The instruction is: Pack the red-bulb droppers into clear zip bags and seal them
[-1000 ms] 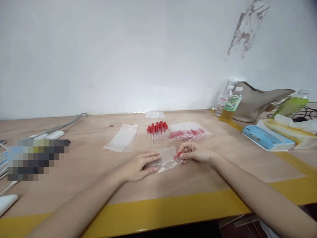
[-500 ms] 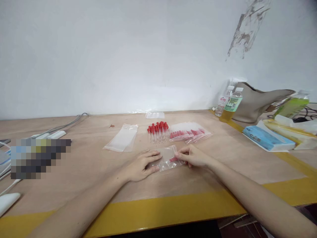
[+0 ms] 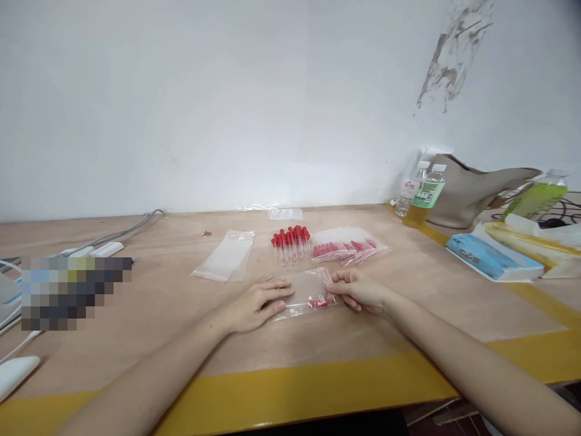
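A clear zip bag [image 3: 305, 287] lies flat on the table between my hands. Inside it is a dropper with a red bulb [image 3: 318, 302], its clear stem pointing left. My left hand [image 3: 256, 306] rests on the tabletop with fingers stretched and apart, its fingertips touching the bag's left end. At the bag's right end, my right hand [image 3: 356, 290] pinches the zip edge between thumb and fingers. Just beyond the bag lies a group of loose red-bulbed droppers [image 3: 291, 242]. Right of them, filled bags [image 3: 351, 245] overlap in a fanned pile.
Flat clear bags [image 3: 227, 257] lie to the left, and another packet [image 3: 285, 214] sits by the wall. On the right stand drink bottles [image 3: 424, 194] and a blue tissue pack [image 3: 492, 257]. Cables [image 3: 131, 227] and a blurred item [image 3: 72, 293] occupy the left side. Yellow tape [image 3: 290, 393] marks the front edge.
My right hand has shifted slightly right along with the bag's zip edge. More of the dropper now shows inside the bag. My left hand has stayed almost in place.
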{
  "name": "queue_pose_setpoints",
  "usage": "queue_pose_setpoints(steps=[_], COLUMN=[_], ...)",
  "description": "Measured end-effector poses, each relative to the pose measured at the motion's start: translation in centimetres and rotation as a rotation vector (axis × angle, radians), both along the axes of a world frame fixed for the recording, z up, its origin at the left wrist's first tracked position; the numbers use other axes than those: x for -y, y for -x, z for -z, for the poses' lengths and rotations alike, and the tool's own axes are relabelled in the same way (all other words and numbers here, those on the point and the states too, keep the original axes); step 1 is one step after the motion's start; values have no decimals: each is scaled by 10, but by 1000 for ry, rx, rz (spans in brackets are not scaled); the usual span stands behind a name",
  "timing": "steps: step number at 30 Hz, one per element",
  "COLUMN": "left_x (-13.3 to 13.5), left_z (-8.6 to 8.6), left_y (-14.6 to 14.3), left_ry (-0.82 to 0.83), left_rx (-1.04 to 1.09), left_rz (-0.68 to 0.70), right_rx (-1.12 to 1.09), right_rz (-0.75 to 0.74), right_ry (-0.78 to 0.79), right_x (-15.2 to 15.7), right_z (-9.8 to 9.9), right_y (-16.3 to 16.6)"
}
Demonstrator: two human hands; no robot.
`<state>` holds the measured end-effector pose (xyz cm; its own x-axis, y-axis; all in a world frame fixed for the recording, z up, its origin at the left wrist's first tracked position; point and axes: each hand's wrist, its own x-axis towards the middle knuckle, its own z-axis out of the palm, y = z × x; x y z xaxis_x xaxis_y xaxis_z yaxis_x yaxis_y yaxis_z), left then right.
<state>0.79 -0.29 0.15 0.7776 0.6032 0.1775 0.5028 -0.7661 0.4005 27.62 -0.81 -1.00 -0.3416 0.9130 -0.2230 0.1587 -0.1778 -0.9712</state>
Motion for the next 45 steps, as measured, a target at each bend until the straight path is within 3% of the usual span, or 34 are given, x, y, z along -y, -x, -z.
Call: queue_pose_setpoints(steps=[3, 7, 9, 12, 14, 17, 22, 29, 34, 38, 40, 45], left_x=[-1, -2, -1, -1, 0, 0, 4, 4, 4, 3, 3, 3], left_z=[0, 1, 0, -2, -3, -5, -8, -6, -5, -5, -4, -2], left_y=[0, -1, -1, 0, 1, 2, 3, 5, 4, 4, 3, 1], left_ry=[0, -12, -14, 0, 25, 63, 48, 29, 54, 42, 27, 14], left_rx=[-7, 20, 34, 40, 26, -5, -22, -103, -122, -103, -92, -84], left_rz=[-4, 13, 31, 56, 55, 42, 63, 55, 35, 38, 43, 20], right_rx=[84, 376, 534, 708, 790, 770, 709, 555, 336, 148, -53, -180], right_rz=[-23, 22, 90, 194, 262, 315, 429, 530, 620, 657, 696, 753], right_ry=[11, -46, -205, -570, -671, -664, -609, -444, -444, -510, -553, -445], right_x=[1, 1, -6, -30, -53, -92, -145, -169, -159, -121, -95, -41], right_z=[-1, -9, -16, -29, -37, -40, -26, -13, -26, -36, -33, -9], right_y=[0, -4, -8, -7, 0, 18, 43, 55, 53, 26, 6, -29])
